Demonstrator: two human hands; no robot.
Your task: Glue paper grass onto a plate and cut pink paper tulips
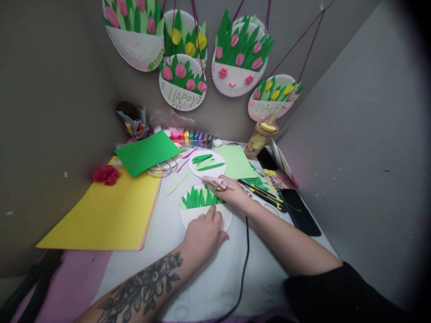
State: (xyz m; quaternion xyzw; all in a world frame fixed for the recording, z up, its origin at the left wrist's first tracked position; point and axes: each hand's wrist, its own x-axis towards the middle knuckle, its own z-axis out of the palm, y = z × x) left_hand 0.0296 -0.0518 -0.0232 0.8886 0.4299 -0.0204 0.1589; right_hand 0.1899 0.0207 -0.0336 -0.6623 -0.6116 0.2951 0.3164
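Observation:
My left hand (205,229) lies on a white paper plate (188,220), its index finger stretched toward the row of green paper leaves (197,197) and its thumb apart. The leaves stand up in a fringe behind the plate's white front half. In my right hand (232,192) is a pink glue gun (215,181), its nozzle end pointing left over the right part of the leaves. My fingers partly hide its handle. Just behind, a second white plate (220,171) bears loose cut leaves in dark and light green.
Yellow sheets (111,215), a green sheet (148,152) and pink yarn (106,175) lie left. At right are a light green sheet (237,161), scissors (272,206), pens and a dark phone (301,213). A black cord (247,251) crosses the table. Decorated plates (240,67) hang behind.

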